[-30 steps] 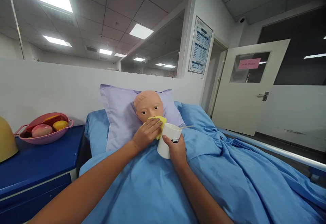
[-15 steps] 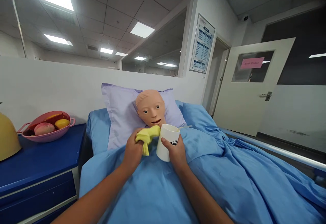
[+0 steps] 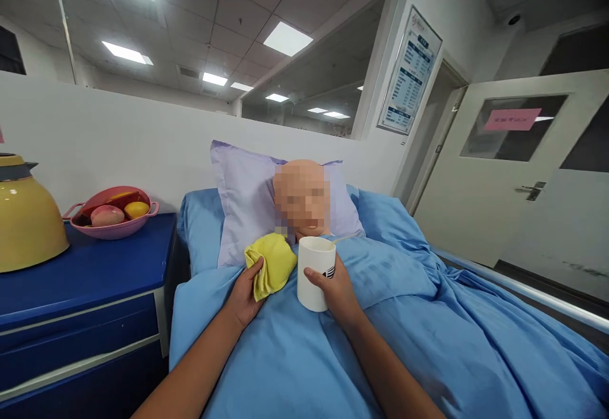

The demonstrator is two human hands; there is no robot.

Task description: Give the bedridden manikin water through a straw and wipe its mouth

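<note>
A manikin lies in the bed, its head on a lilac pillow, covered to the chin by a blue sheet. My left hand is closed on a yellow cloth, held just below and left of the manikin's chin. My right hand grips a white cup with a dark mark, upright above the sheet beside the cloth. A thin straw or spoon handle lies behind the cup.
A blue bedside cabinet stands at the left with a pink bowl of fruit and a yellow kettle. A metal bed rail runs along the right. A white door stands beyond it.
My left hand has drawn the yellow cloth away from the manikin's mouth, down onto the sheet beside the chin. The cup stayed in my right hand. The view swung left.
</note>
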